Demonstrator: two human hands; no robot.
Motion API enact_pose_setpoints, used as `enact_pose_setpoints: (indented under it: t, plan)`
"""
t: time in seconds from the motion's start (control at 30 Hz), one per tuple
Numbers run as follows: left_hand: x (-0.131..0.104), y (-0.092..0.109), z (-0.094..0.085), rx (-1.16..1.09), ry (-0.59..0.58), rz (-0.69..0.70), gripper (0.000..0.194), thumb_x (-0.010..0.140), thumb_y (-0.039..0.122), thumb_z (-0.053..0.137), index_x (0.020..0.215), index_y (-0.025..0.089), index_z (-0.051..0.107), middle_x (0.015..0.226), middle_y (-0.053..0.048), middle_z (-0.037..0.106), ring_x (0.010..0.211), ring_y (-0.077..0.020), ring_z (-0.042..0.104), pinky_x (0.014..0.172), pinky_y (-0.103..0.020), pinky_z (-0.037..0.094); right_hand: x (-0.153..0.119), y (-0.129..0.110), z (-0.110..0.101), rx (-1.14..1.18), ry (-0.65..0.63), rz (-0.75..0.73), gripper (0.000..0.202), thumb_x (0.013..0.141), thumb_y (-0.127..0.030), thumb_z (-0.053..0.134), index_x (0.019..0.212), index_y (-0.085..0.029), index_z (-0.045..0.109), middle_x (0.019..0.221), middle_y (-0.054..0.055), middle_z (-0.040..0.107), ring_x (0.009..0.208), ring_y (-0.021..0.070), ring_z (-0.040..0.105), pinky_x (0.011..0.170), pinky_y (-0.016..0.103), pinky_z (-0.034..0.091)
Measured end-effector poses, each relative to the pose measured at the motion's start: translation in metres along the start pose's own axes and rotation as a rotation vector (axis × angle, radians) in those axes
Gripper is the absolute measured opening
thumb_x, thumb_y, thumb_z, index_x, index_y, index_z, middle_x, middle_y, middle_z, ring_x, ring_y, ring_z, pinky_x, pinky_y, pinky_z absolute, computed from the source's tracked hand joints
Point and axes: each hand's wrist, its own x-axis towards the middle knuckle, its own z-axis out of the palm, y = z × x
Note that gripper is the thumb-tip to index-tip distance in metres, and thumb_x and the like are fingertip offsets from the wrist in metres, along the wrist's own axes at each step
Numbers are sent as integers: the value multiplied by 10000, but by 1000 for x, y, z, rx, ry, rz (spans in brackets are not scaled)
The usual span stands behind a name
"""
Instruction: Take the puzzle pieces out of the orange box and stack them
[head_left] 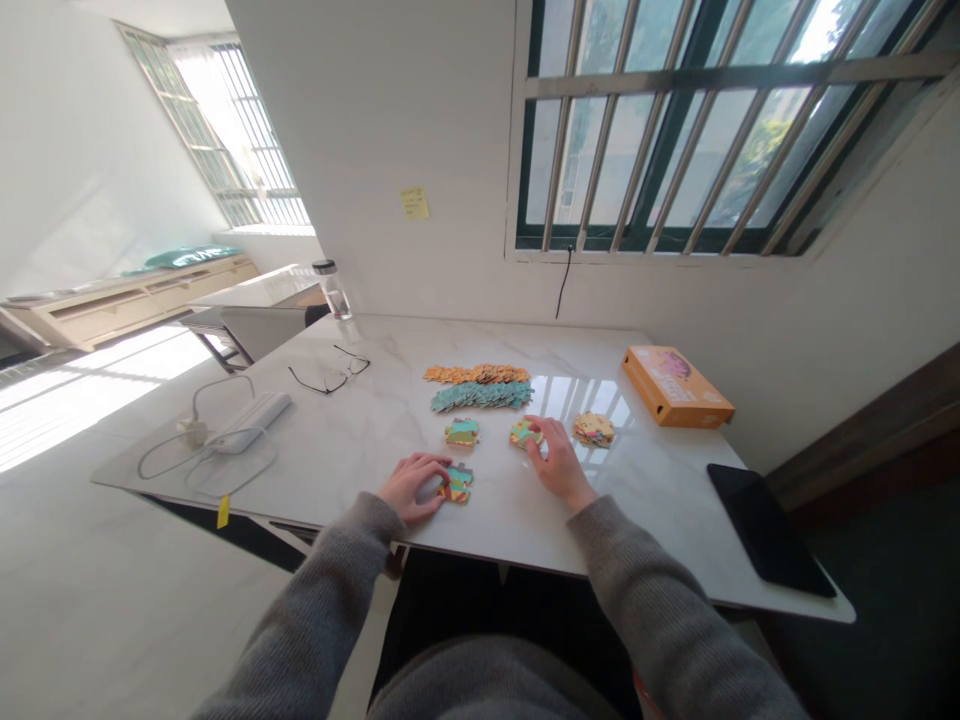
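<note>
Near the table's front edge, my left hand [414, 487] rests with curved fingers against a small group of joined puzzle pieces [459, 484]; whether it grips them is unclear. My right hand [553, 460] reaches over a colourful pile of puzzle pieces [523, 433], with thumb and finger around its right side. Between the hands and farther back lies another small pile [462, 432]. A pale pile [593, 429] sits to the right of my right hand. Behind these stretch a teal row of pieces [481, 396] and an orange row [477, 374].
An orange box [676, 386] stands at the back right of the white table [390, 350], with a black tablet [769, 530] at the right edge. Glasses [334, 378], a bottle [333, 290] and a white power strip [251, 422] with cables are on the left.
</note>
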Motion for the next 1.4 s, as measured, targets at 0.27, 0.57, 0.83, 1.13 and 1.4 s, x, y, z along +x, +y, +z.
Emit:
enact_pose_setpoints:
  t: [0.27,0.57,0.83,1.13,1.4]
  plan:
    - [-2,-23,-3,-319,187,26,179,773,240,634,944,198,601,1232,-115,634,1168,-265,572,1043,-448,429,0,3,-2,-6,17,16,332,927,-206,473,1248,-187,557,1005,90,615,992,262,571,922,441,481]
    - [-2,-15,-2,-198,93,35,173,753,205,649,924,220,634,1274,-63,651,1183,-268,538,1079,-477,381,0,4,-2,-5,14,19,351,926,-206,480,1271,-187,548,1007,89,616,995,259,568,930,437,472]
    - [-1,-6,2,-10,26,-4,255,732,201,637,983,246,623,1291,-23,648,1188,-278,514,1045,-487,374,0,5,-3,-11,13,22,347,921,-200,480,1260,-186,553,1004,89,623,991,260,575,927,441,477]
    - [1,8,10,66,118,38,394,785,337,659,1169,268,605,1290,-81,534,1174,-299,488,1006,-476,409,1,5,-2,-14,11,27,336,918,-201,480,1245,-188,558,1005,89,625,995,260,579,927,444,480]
    - [10,33,33,167,83,103,203,815,385,663,984,272,680,1273,-88,475,1156,-318,444,959,-496,398,1,10,-5,-8,21,33,347,917,-213,484,1256,-187,551,1000,87,619,987,255,574,922,439,477]
